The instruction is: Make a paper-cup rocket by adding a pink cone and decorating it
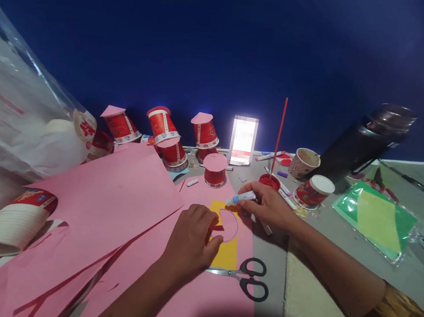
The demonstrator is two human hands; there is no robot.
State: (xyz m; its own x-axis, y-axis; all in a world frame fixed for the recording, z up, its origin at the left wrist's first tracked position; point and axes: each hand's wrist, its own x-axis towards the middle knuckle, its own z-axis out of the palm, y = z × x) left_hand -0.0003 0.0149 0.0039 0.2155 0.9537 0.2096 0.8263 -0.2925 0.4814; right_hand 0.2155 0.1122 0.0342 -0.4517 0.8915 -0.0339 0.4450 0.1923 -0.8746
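My left hand (195,235) is at the left edge of a pink paper circle (230,224), its fingers curled and its thumb on the near side. The circle has a purple outline and a wedge-shaped gap, and lies on a yellow paper strip (226,256). In my right hand (267,205) is a small white-and-blue glue tube (241,198), its tip pointing left just above the circle's far edge. Black-handled scissors (246,276) lie across the near end of the strip. Beyond the hands, a red paper cup (214,176) stands upside down with a pink disc on top.
Large pink sheets (120,186) cover the left side. Several red cups with pink cone tops (202,119) stand along the wall, near a lit phone (243,141). At right are a cup (314,192), a black flask (362,141) and a green packet (376,217).
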